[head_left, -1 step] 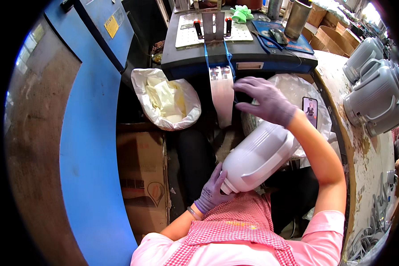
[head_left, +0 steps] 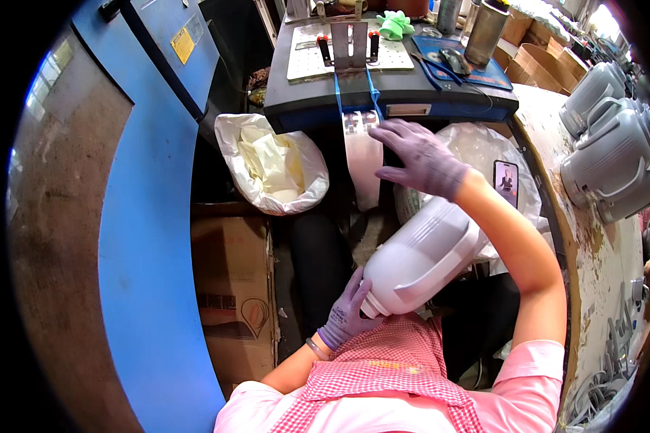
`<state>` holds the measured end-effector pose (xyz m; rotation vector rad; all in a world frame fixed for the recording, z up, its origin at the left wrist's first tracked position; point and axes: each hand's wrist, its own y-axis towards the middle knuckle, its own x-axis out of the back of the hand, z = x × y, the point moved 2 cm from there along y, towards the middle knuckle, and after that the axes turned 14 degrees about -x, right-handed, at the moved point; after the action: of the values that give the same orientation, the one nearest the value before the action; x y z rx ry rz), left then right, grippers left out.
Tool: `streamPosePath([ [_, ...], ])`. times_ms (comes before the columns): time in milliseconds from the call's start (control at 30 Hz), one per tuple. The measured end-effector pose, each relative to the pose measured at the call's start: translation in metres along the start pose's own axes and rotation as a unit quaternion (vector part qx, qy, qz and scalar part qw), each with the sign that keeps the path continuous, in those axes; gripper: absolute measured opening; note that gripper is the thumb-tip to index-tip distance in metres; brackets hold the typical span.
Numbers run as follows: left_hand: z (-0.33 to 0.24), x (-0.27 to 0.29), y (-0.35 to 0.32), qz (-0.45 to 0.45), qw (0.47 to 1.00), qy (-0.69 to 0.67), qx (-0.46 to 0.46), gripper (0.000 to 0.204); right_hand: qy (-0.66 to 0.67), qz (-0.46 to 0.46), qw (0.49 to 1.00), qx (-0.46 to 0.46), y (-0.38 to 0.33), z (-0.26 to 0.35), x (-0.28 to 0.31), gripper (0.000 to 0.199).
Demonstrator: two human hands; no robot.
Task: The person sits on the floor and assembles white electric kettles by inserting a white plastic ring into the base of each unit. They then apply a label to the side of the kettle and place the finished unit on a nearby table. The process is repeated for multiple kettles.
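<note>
A pale grey plastic jug body (head_left: 426, 249) with a moulded side handle lies slanted across my lap. My left hand (head_left: 348, 314), in a purple glove, is closed round its narrow neck end. From blue straps at the table's front edge hangs a roll of backing strip with small printed stickers (head_left: 361, 151). Beside its right edge is my gloved right hand (head_left: 420, 160), fingers stretched out and apart, holding nothing I can see. Its fingertips reach the strip's upper edge; whether they touch it I cannot tell.
A white bag of pale paper scraps (head_left: 273, 167) stands left of the strip. On a plastic bag at right rests a phone (head_left: 505, 179). Grey jugs (head_left: 614, 159) stand on the worn right-hand bench (head_left: 556, 159). A blue panel (head_left: 148, 238) and a cardboard box (head_left: 235, 289) border the left.
My right hand has shifted slightly left and up, closer to the sticker strip. My left hand and the jug body keep nearly the same place.
</note>
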<state>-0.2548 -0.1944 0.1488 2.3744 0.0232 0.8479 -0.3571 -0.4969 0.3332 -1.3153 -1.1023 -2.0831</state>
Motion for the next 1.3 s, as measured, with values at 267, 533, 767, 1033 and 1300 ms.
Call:
streamPosePath([
  [267, 0.008, 0.006, -0.002, 0.006, 1.0, -0.025, 0.013, 0.106, -0.182, 0.032, 0.98, 0.079, 0.026, 0.018, -0.03, 0.011],
  [533, 0.014, 0.009, 0.001, 0.007, 0.997, -0.068, 0.033, 0.101, 0.076, 0.034, 0.996, 0.011, 0.074, 0.008, -0.037, 0.032],
  [767, 0.011, 0.011, 0.003, 0.004, 0.997, -0.061, 0.039, 0.101, 0.113, 0.121, 0.983, -0.08, 0.098, -0.015, -0.057, 0.021],
  [1033, 0.01, 0.003, 0.003, -0.015, 1.0, -0.006, 0.001, 0.103, 0.154, -0.125, 0.978, -0.067, -0.102, 0.053, 0.104, 0.021],
  [1300, 0.003, -0.004, 0.011, 0.014, 0.998, 0.04, -0.043, 0.109, 0.557, -0.207, 0.569, -0.568, -0.249, -0.04, 0.038, 0.015],
])
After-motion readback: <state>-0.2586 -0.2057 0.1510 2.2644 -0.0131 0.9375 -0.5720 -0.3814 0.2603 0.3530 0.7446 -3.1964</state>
